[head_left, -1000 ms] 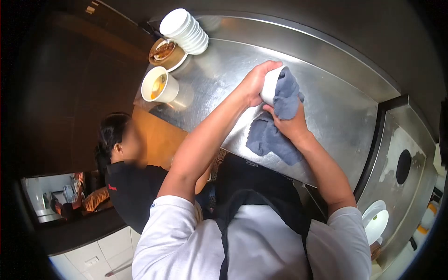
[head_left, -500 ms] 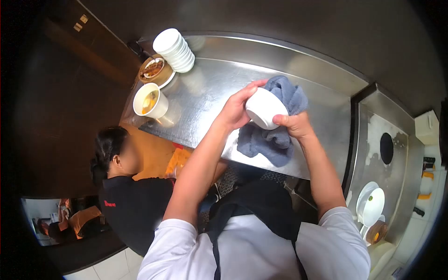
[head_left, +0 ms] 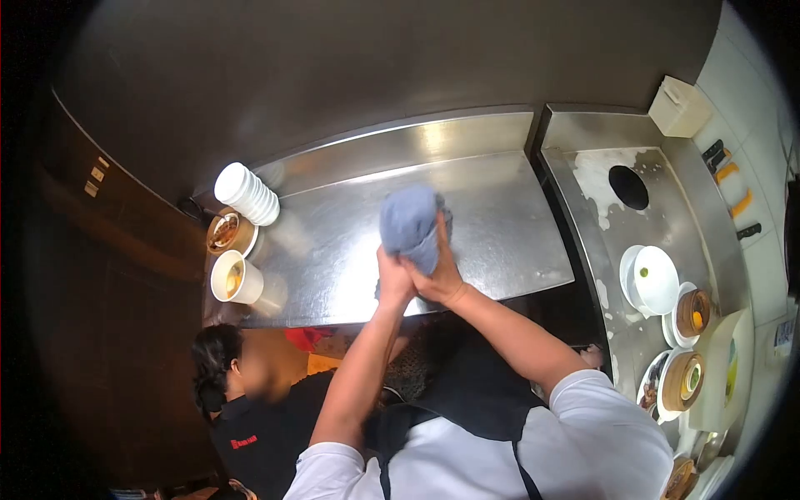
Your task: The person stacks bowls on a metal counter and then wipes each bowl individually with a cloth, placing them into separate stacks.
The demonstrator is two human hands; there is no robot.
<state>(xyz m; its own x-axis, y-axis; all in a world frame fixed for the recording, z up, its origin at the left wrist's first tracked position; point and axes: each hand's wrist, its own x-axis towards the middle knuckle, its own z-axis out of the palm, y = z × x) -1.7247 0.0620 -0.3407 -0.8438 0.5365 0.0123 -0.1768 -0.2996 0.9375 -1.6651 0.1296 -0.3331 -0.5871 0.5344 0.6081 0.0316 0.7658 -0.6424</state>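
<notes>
A blue-grey towel [head_left: 411, 225] is bunched up over the steel counter, held in front of me. My left hand [head_left: 393, 279] grips its lower left side, fingers mostly hidden. From the right, my right hand [head_left: 440, 271] closes round the same towel, its fingers running up along the cloth. Both wrists are close together, and the towel is blurred by motion. The white bowl seen a moment earlier does not show; the cloth may be covering it.
On the steel counter [head_left: 492, 237], at left, stand a stack of white bowls [head_left: 247, 196], a brown dish of food [head_left: 223, 232] and a white tub [head_left: 236, 279]. A co-worker [head_left: 267, 425] is low at left. Used dishes [head_left: 656, 279] crowd the right-hand counter near a round hole [head_left: 628, 187].
The white bowl has gone from sight, and the towel now covers what my hands hold. My hands have drawn closer together. The view has turned to the right, showing more dishes.
</notes>
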